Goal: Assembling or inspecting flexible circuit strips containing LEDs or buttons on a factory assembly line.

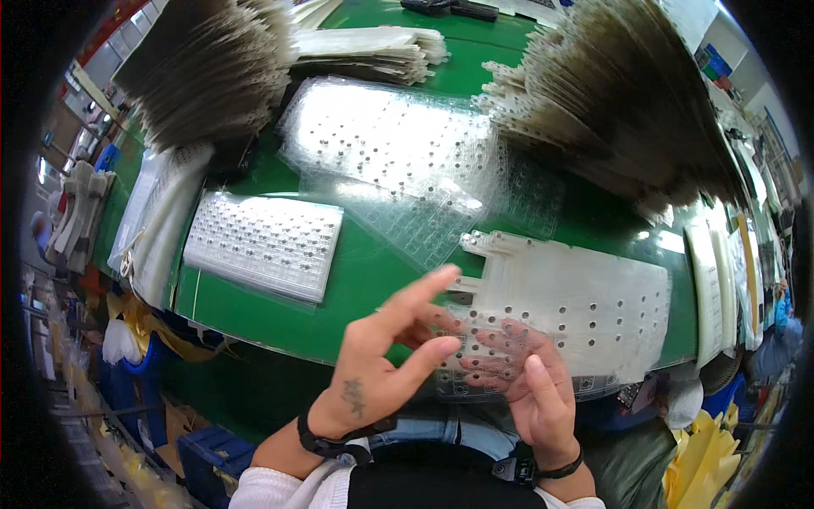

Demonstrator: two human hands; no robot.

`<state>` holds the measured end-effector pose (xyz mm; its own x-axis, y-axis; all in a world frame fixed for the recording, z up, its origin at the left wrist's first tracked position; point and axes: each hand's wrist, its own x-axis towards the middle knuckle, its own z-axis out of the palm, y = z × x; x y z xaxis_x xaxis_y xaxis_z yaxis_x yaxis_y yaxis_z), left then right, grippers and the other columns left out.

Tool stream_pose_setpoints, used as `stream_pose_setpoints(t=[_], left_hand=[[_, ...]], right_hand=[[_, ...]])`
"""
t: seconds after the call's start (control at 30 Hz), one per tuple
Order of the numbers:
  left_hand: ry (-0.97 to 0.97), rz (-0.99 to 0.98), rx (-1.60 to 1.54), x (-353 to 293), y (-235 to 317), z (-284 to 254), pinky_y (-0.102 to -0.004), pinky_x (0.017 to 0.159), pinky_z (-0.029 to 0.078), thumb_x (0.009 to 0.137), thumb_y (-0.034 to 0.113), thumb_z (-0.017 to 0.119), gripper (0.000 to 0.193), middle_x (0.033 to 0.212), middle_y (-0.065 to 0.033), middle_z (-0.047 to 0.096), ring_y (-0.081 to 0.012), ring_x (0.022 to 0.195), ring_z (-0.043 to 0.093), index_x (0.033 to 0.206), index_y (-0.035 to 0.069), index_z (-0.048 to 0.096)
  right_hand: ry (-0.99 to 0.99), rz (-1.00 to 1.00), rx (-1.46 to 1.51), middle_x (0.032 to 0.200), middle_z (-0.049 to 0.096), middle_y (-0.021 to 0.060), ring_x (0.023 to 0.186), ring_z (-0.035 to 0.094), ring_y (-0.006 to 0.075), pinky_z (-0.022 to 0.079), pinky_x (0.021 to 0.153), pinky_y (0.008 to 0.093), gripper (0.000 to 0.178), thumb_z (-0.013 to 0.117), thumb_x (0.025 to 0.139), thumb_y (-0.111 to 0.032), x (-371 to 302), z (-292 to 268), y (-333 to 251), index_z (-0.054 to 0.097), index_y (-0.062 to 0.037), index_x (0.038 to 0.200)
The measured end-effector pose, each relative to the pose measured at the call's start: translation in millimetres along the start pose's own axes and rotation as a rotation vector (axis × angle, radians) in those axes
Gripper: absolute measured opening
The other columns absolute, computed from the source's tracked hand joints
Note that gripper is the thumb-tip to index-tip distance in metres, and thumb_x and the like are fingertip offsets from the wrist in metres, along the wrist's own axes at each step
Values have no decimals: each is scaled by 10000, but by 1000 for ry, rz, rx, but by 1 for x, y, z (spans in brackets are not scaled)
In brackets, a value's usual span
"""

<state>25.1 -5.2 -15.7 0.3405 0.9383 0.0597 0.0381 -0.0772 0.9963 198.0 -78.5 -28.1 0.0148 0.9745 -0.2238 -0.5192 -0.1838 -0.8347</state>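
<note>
A clear plastic sheet point(492, 343) with rows of dark round spots is held tilted above the table's near edge. My right hand point(543, 394) grips its near edge, the thumb on top and the fingers showing through from beneath. My left hand point(377, 343) is at the sheet's left edge, the thumb in front and some fingertips behind the film, while the index finger sticks out apart. Just beyond lies a stack of frosted white sheets point(585, 288), dotted near its front. Left of my hands rests a neat stack of clear spotted sheets point(263, 246).
More clear sheets point(381, 140) lie fanned across the middle of the green table point(373, 242). Tall piles of greyish sheets stand at the far left point(212, 72) and far right point(619, 106). A blue bin point(131, 390) and yellow plastic point(704, 454) are below the table.
</note>
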Motion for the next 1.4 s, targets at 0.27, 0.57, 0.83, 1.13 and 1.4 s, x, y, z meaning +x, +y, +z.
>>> stream_pose_setpoints(t=[0.27,0.57,0.83,1.13,1.4], left_hand=[[-37,45,93,4,0,-6,-220,646,513,886,-7,626,393,902,-108,708,-96,682,636,1273,16,561],[-4,132,164,-6,12,-7,-252,707,537,818,-25,696,277,919,-129,719,-156,796,694,1091,-5,658],[-1,227,109,-2,-1,-9,-224,614,508,775,3,752,180,832,-111,724,-117,680,660,954,17,739],[-22,248,207,1,0,-12,-222,584,496,768,35,768,212,816,-110,714,-127,657,654,977,22,735],[65,64,52,-2,-2,-10,-212,598,497,795,34,749,226,805,-100,720,-97,688,656,1018,6,726]], right_hand=[[-766,353,-647,967,711,124,801,676,228,520,731,315,333,685,849,-97,-4,-9,-39,638,3,1163],[-105,-772,-1324,1054,632,53,1086,555,288,364,990,474,355,739,738,-105,35,20,-35,644,-91,1079],[-198,-654,-1317,1019,628,31,1068,555,259,321,1026,479,261,748,741,-135,37,17,-42,655,-134,984],[-122,-629,-1317,927,642,28,1019,578,260,330,1014,478,211,769,730,-158,38,0,-52,669,-116,912],[-76,-699,-1406,966,669,30,1061,587,270,300,1054,492,173,746,749,-134,40,5,-48,684,-102,907]])
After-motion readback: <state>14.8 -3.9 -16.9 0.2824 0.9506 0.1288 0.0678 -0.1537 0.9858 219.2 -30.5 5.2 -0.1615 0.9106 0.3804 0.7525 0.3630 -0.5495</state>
